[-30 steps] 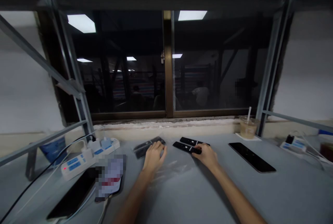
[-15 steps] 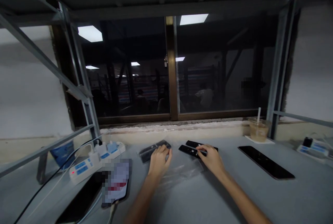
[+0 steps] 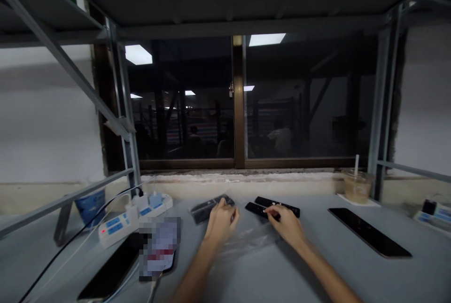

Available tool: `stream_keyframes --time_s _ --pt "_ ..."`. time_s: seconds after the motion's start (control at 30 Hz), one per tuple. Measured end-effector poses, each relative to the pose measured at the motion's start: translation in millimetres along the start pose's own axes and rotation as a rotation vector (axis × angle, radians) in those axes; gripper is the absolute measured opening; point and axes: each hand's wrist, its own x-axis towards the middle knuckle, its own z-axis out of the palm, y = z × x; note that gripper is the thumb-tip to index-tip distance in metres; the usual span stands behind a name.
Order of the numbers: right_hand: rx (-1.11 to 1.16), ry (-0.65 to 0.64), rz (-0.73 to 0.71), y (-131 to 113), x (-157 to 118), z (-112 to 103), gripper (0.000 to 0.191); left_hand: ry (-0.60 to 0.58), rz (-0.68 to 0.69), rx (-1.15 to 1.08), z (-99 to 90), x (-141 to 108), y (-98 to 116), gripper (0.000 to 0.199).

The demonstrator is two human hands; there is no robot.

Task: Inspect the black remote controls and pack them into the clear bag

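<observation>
While the head view shows the right hand's (image 3: 286, 224) fingers bent over the front remote (image 3: 254, 208) on the grey desk (image 3: 282, 275), I cannot tell whether they clamp it; the left hand's (image 3: 221, 221) curled fingertips are hidden by a dark wrapped bundle (image 3: 204, 212). Careless dragging could knock the rear remote (image 3: 275, 204) askew. Counted: two bare remotes, one bundle, three phones (image 3: 368, 232), one cup (image 3: 356, 189).

Bright light panels (image 3: 268, 39) shine in a dark, brown-framed window (image 3: 238, 105) between pale walls (image 3: 45, 115), behind a grey table (image 3: 373, 279).
</observation>
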Motion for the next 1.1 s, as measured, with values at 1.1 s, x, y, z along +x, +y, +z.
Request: stream_keyframes --time_s 1.1 --pt "-0.008 -0.254 -0.329 -52 -20 -11 0.026 -0.214 -0.504 0.173 39.2 -9 -50 0.032"
